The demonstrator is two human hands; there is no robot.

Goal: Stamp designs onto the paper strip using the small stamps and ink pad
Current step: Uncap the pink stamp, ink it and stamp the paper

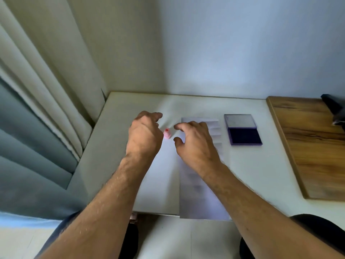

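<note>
Fingers [179, 126] of the right hand [194, 143] are curled and spread apart, thumb below and forefinger above, with an open gap between them and nothing held. The hand reaches left, palm down, over the upper part of the paper strip [201, 193], a long white sheet that runs from near the far middle of the white table [112, 146] to past its near edge. The left hand [143, 137] hovers beside it with its back to the camera, fingers loosely bent inward; whether they are gripping anything cannot be told. Between the two hands stands a small pink stamp [167, 134], upright on the table, just beside the left hand and close to the right fingertips, touching neither as far as the blur allows. To the right of the strip lies the ink pad [242, 131], lid open, dark pad facing up. A wooden board [308, 146] sits further right, and curtains [46, 109] hang at left.
</note>
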